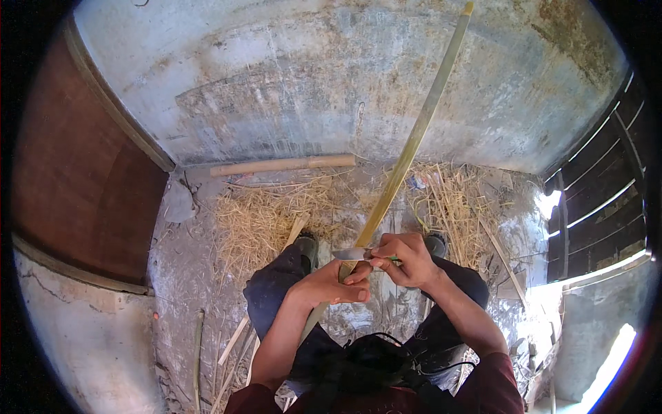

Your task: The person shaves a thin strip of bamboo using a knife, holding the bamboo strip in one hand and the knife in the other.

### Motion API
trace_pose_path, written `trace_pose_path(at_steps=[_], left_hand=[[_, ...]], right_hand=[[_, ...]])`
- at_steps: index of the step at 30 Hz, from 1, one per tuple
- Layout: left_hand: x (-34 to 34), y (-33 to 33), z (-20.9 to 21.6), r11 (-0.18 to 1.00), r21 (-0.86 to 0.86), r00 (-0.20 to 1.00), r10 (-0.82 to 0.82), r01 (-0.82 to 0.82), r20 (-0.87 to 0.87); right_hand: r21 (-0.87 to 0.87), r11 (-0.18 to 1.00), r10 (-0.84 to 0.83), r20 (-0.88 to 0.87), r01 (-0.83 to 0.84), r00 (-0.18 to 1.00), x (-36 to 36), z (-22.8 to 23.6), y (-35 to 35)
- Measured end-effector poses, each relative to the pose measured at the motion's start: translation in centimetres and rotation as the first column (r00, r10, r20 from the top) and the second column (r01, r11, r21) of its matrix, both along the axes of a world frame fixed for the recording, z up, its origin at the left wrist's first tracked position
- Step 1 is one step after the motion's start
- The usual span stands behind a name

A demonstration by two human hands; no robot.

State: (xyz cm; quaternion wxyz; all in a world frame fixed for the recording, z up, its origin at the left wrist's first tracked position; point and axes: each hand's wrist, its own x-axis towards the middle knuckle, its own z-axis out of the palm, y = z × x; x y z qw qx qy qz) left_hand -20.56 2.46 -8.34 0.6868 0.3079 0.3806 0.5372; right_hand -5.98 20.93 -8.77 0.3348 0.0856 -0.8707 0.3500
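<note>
A long, greenish-yellow bamboo strip (422, 127) slants from near my lap up and away to the right, its far end in front of the wall. My left hand (324, 286) is closed around the strip between my knees, thumb pointing right. In my right hand (408, 261) is a knife, gripped by the handle, which the fingers mostly cover. Its short, pale knife blade (349, 254) points left and lies across the strip just beyond my left fingers. Whether the edge bites into the bamboo cannot be made out.
Heaps of pale shavings lie on the floor beyond my left foot (258, 224) and right foot (458, 200). A bamboo pole (283, 165) rests along the base of the stained wall (289, 90). A brown door panel (83, 165) stands left; dark slats (600, 200) stand right.
</note>
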Motion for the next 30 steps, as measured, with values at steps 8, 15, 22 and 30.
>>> trace_pose_path(at_steps=[8, 15, 22, 30], left_hand=[[0.0, -0.1, 1.2, 0.999, -0.017, 0.999, -0.043, 0.044, 0.027], [-0.1, -0.1, 1.8, 0.996, -0.075, 0.999, -0.038, 0.037, -0.012], [-0.1, -0.3, 1.1, 0.997, -0.073, 0.996, -0.001, -0.005, -0.085], [0.1, 0.1, 1.7, 0.977, -0.118, 0.929, 0.126, -0.177, -0.349]], right_hand=[[0.011, 0.999, -0.040, -0.076, 0.041, 0.996, 0.0, 0.5, 1.0], [-0.063, 0.989, -0.137, -0.076, 0.132, 0.988, 0.1, 1.2, 1.2], [-0.131, 0.977, -0.178, -0.047, 0.170, 0.983, 0.1, 0.8, 1.6], [0.087, 0.995, -0.043, 0.030, 0.041, 0.999, -0.5, 0.8, 0.0]])
